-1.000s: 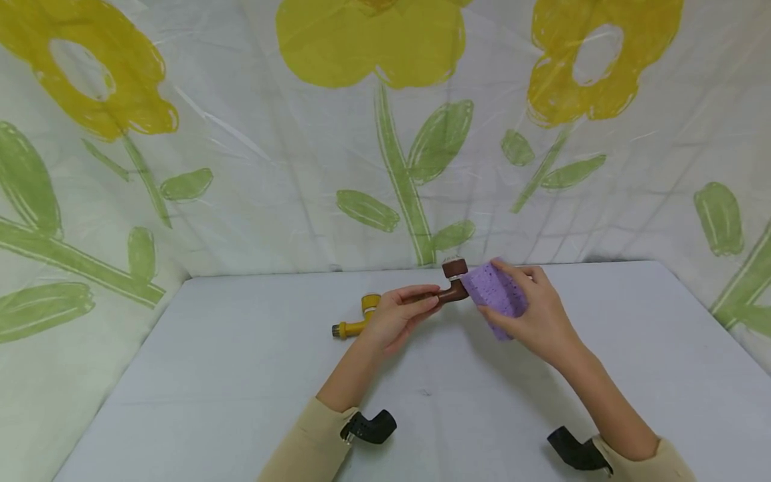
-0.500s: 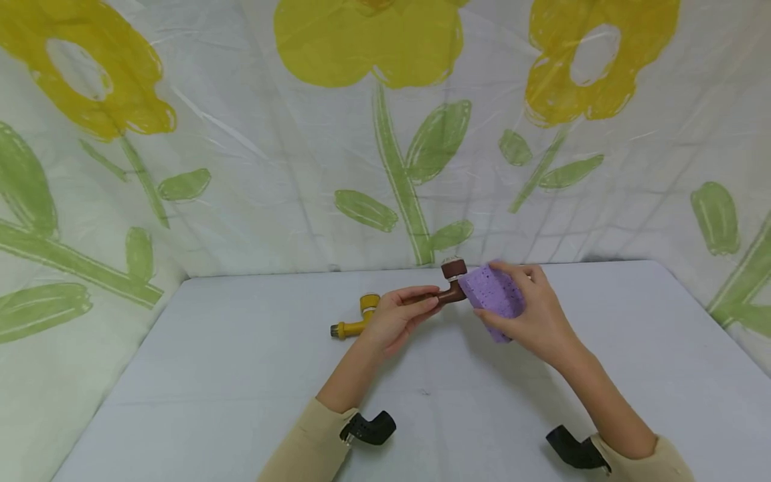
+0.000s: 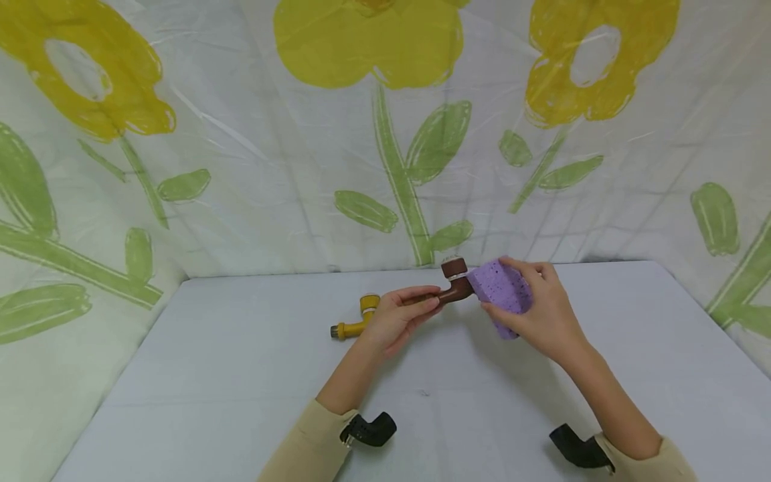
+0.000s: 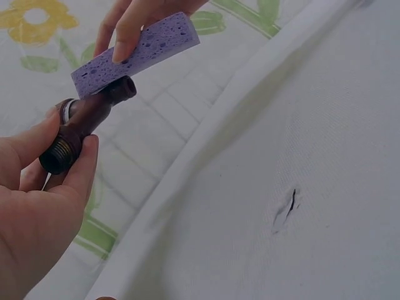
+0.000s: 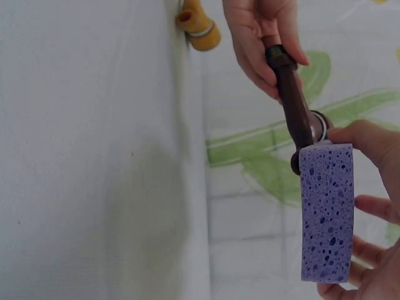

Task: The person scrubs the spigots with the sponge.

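Note:
My left hand (image 3: 397, 318) grips the stem of a brown pipe-shaped nozzle (image 3: 448, 286) and holds it above the grey table (image 3: 241, 375). In the left wrist view the nozzle (image 4: 87, 122) shows a threaded end between thumb and fingers. My right hand (image 3: 539, 311) holds a purple sponge (image 3: 502, 291) and presses its edge against the nozzle's head. The right wrist view shows the sponge (image 5: 326, 209) standing on end against the nozzle (image 5: 294, 106), with my right fingers behind it.
A yellow nozzle (image 3: 357, 320) lies on the table just left of my left hand; it also shows in the right wrist view (image 5: 199, 25). A white cloth with yellow flowers (image 3: 373, 134) hangs behind the table and along both sides.
The right hand has slid the sponge slightly right and up along the nozzle's head. The left hand and the brown nozzle have hardly moved.

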{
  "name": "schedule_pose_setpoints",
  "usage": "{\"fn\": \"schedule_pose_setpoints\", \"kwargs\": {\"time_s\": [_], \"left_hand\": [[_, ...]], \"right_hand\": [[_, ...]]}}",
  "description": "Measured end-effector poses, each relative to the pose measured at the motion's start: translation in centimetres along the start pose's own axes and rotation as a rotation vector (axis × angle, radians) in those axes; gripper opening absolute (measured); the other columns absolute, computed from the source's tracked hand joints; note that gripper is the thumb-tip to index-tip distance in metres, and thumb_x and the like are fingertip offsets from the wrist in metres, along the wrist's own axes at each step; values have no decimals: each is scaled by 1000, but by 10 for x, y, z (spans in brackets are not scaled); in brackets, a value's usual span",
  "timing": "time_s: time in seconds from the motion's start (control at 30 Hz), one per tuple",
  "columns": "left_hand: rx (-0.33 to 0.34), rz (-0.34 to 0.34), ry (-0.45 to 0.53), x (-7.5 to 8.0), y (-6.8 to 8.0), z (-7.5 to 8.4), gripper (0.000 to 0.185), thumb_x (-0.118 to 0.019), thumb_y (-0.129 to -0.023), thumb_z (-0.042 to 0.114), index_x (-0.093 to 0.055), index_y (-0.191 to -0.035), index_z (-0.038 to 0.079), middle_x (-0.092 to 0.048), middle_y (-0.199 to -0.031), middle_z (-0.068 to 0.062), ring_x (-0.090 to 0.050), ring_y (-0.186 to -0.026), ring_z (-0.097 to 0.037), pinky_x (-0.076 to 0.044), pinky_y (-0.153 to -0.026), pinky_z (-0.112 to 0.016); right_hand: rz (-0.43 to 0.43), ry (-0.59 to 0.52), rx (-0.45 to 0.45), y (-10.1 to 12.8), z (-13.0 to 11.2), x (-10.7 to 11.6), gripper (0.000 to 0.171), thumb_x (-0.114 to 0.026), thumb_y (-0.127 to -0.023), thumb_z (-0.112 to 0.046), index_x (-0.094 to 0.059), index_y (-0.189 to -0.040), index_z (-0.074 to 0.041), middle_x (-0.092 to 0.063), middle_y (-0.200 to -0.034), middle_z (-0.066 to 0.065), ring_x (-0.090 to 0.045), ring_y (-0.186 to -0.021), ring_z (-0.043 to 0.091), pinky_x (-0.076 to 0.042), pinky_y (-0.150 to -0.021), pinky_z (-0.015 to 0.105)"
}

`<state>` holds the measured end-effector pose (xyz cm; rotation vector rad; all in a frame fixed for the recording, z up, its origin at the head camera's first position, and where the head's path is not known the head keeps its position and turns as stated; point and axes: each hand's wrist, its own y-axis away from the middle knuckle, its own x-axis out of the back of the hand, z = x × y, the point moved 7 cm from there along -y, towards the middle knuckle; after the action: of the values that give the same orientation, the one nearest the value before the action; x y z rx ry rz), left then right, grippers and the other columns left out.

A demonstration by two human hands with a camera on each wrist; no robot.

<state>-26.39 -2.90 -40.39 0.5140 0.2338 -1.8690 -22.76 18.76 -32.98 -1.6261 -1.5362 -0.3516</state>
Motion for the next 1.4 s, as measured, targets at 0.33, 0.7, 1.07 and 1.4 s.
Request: {"fn": "schedule_pose_setpoints", "kwargs": {"time_s": [0.33, 0.7, 1.07, 1.4], "left_hand": [[12, -7, -8, -3, 0, -2, 39, -55, -102, -14, -51, -140, -22, -69, -126, -16, -71, -107, -15, -59, -101, -31], [33, -37, -12, -11, 1, -8, 40, -54, -100, -18, -49, -140, -25, -70, -110, -6, -71, -99, -10, -60, -97, -27], [6, -5, 5, -8, 0, -5, 38, -56, -100, -17, -53, -137, -24, -73, -110, -8, -73, -97, -11, -61, -95, -28], [-2, -29, -3, -10, 1, -5, 36, -56, -100, -17, -54, -135, -25, -75, -108, -6, -73, -98, -11, -61, -96, -27]], "right_hand": [[-2, -58, 11, 4, -6, -7, 75, -91, -84, -20, -55, -149, -6, -49, -128, 26, -56, -108, 41, -55, -82, 55], [115, -64, 3, 3, -8, -4, 77, -91, -83, -16, -55, -150, -2, -50, -125, 27, -53, -107, 38, -52, -80, 50], [92, -55, 44, 3, -11, -6, 76, -92, -81, -15, -57, -148, -4, -51, -124, 27, -56, -107, 41, -54, -79, 54], [56, -77, 94, 2, -14, -8, 76, -93, -79, -14, -59, -147, -8, -52, -124, 23, -56, -104, 37, -53, -75, 45]]}}
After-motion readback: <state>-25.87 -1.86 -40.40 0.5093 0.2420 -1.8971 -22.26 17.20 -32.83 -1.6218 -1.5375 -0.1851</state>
